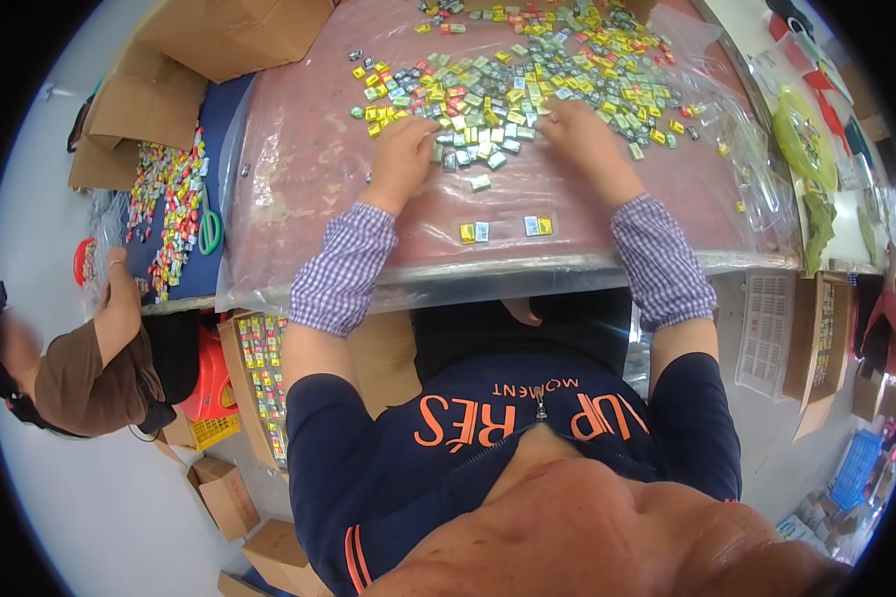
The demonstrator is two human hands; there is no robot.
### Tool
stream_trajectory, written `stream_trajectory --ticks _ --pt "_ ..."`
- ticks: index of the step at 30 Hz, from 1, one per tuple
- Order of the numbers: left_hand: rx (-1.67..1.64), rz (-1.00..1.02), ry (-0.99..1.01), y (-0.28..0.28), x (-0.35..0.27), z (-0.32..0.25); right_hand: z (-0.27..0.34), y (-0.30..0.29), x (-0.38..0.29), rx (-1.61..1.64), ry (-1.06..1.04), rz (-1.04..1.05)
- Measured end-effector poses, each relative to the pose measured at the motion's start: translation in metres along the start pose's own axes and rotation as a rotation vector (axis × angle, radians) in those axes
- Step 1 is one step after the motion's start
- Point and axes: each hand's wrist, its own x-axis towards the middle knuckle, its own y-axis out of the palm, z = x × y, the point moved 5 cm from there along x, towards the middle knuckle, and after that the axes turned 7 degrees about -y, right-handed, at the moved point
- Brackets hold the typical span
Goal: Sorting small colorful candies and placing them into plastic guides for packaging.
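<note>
My left hand (405,158) is at the near left edge of a spread heap of small printed blocks (496,74) in yellow, green, black and red. Its fingers are curled beside the blocks, and whether they grip one is hidden. My right hand (581,138) reaches into the near right side of the heap, fingertips bent down among the blocks; I cannot tell if it holds any. Between the hands a loose cluster of blocks (485,138) lies flat. Closer to me, a left pair of blocks (474,232) and a right pair of blocks (537,225) rest near the table edge.
Clear plastic sheeting (306,224) covers the reddish tabletop. Cardboard boxes (231,37) stand at the far left. On a blue table (228,112) lie more blocks and green-handled scissors (209,231); a person (89,373) works there. A yellow-green plastic bag (799,142) sits at right.
</note>
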Motion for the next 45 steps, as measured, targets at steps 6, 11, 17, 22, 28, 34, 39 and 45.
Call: stream_trajectory --ticks 6,11,17,22,28,34,39,45 --pt "0.172 0.115 0.139 0.032 0.051 0.016 -0.021 0.027 -0.005 0.002 -0.032 -0.037" --pt "0.415 0.333 0.247 0.045 0.071 0.001 -0.009 0.015 -0.009 -0.055 -0.169 -0.143" --pt "0.484 0.347 0.252 0.049 0.081 -0.002 -0.015 0.011 -0.008 -0.047 -0.074 -0.123" --pt "0.31 0.342 0.332 0.019 0.032 -0.015 0.017 -0.021 -0.055 0.117 -0.066 -0.22" --pt "-0.075 0.391 0.47 0.007 -0.054 -0.093 0.087 -0.005 -0.102 0.189 -0.318 0.117" --pt "-0.118 0.4 0.587 0.017 -0.075 -0.093 0.089 0.0 -0.111 -0.128 -0.397 0.165" --pt "-0.119 0.495 0.331 0.024 -0.074 -0.087 0.088 0.004 -0.112 -0.165 -0.385 0.199" --pt "-0.037 0.494 0.257 0.027 -0.069 -0.089 0.09 0.001 -0.107 -0.172 -0.372 0.244"
